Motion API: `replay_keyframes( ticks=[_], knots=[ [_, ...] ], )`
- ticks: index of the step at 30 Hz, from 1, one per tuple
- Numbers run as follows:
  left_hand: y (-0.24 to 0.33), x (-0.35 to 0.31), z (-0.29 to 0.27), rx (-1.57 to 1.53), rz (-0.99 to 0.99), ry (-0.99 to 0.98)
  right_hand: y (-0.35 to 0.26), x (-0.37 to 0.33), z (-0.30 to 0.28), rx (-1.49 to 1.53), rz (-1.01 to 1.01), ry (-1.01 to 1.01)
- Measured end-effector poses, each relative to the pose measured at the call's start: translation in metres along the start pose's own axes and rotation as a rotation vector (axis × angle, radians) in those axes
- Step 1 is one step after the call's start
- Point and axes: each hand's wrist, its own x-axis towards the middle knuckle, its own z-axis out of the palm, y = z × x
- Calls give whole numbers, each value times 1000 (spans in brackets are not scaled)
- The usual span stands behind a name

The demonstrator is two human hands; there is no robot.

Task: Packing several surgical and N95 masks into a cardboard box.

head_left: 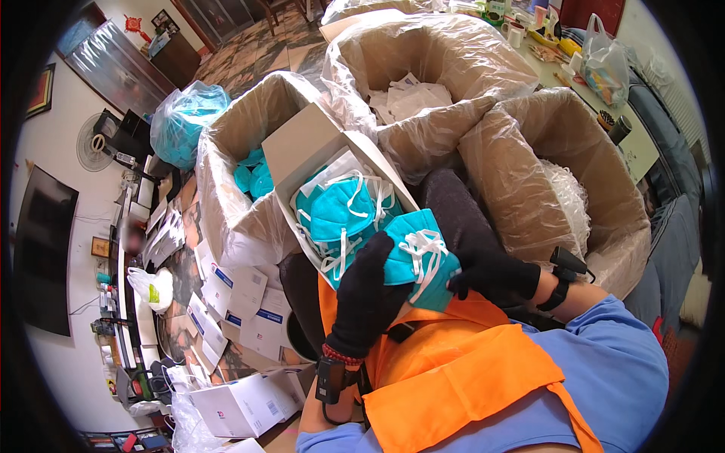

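Note:
Both my hands wear black gloves. My left hand (366, 291) and my right hand (491, 275) together grip a stack of folded teal face masks (419, 253) with white ear straps, held just over my lap. Right behind the stack sits an open cardboard box (306, 143) on my knees, partly filled with more teal masks (340, 208). An orange vest (453, 377) covers my chest below the hands.
Three large plastic-lined cartons surround me: the left carton (226, 136) holds teal masks, the middle carton (423, 53) white masks, the right carton (559, 151) clear plastic. Small white boxes (242, 302) lie scattered on the floor at left. A blue bag (185, 117) stands behind.

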Motion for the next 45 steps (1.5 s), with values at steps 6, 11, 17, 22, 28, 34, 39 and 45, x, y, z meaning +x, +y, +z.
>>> replay_keyframes(
  ticks=[6, 11, 17, 22, 28, 34, 39, 45],
  knots=[
    [-4, 3, -7, -135, -88, 146, -19, -4, 13, 184, -89, 175],
    [3, 13, -35, -91, -166, 203, -18, -4, 3, 123, -85, 268],
    [2, 11, -53, -428, -261, 177, -18, -1, -43, -236, -327, 567],
    [11, 13, -68, -64, -111, 388, -56, -7, -60, 271, -548, 725],
    [61, 31, -82, -337, -155, 354, -55, 25, -35, 504, -609, 566],
    [43, 36, -68, -426, -58, 254, -54, 45, 6, 198, -760, 507],
    [27, 38, -46, -315, -262, 409, -95, 32, 53, 27, -611, 555],
    [19, 31, -49, -292, -588, 398, -76, 27, 46, 152, -336, 220]
  ],
)
